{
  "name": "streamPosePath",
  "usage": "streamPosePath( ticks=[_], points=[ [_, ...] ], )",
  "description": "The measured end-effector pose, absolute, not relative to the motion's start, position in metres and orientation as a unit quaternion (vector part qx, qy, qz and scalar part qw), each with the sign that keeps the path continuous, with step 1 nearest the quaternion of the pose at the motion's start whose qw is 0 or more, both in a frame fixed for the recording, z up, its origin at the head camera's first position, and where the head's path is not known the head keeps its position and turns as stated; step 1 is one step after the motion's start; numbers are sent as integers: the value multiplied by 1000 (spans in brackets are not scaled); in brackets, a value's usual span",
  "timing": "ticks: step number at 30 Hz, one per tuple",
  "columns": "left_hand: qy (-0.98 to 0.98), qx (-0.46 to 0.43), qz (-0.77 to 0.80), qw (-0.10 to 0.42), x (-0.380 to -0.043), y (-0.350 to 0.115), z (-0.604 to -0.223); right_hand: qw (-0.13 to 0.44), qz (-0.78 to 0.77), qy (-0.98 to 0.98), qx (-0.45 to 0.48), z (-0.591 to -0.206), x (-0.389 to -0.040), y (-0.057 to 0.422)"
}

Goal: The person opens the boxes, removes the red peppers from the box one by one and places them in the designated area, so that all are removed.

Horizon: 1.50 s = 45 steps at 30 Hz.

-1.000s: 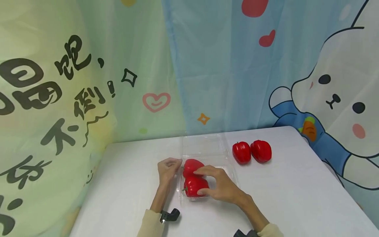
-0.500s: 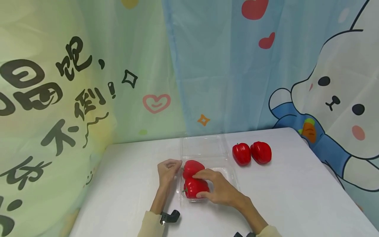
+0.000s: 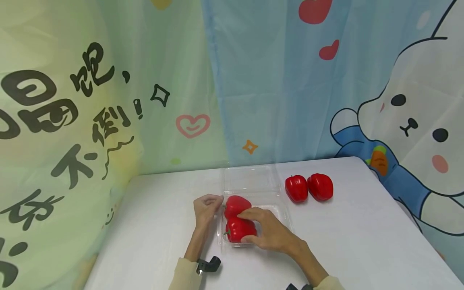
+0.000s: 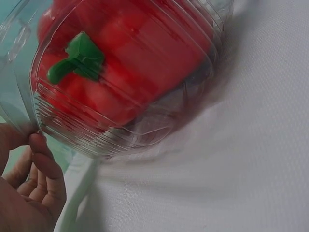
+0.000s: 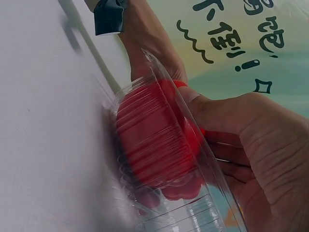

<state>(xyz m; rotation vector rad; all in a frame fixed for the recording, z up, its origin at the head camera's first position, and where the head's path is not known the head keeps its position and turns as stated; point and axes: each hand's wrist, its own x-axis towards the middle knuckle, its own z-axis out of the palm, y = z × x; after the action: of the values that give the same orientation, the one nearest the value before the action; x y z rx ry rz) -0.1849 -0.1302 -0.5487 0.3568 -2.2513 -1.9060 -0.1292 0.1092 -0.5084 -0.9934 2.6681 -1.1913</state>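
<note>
A clear plastic clamshell box (image 3: 270, 197) lies with its lid folded back on the table. Two red bell peppers sit in its left half, a far pepper (image 3: 235, 204) and a near pepper (image 3: 237, 228) with a green stem pointing left. My right hand (image 3: 272, 229) grips the near pepper, thumb on the front side and fingers over the back. At the box's left edge my left hand (image 3: 206, 207) pinches the clear rim between thumb and finger, as the left wrist view shows. Through the ribbed wall in the right wrist view, the red pepper (image 5: 147, 135) shows under my thumb.
Two more red bell peppers, one upright-looking (image 3: 296, 188) and one beside it (image 3: 320, 187), stand right of the box on the white table (image 3: 362, 225). A printed curtain (image 3: 250, 88) hangs behind the table's far edge.
My right hand has shifted slightly toward the near side on the near pepper. My left hand stays at the rim, and the peppers keep their places.
</note>
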Motion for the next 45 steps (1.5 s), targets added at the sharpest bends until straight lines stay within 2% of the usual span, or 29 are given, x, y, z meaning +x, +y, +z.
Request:
streamPosePath(
  ticks=[15,45],
  points=[
    [-751,121,-644,78,-183,-130,-548,57,-390,866,-307,-508,-131,110],
    [-749,109,-648,85,-184,-130,-549,11,-397,858,-325,-512,-132,109]
  ],
)
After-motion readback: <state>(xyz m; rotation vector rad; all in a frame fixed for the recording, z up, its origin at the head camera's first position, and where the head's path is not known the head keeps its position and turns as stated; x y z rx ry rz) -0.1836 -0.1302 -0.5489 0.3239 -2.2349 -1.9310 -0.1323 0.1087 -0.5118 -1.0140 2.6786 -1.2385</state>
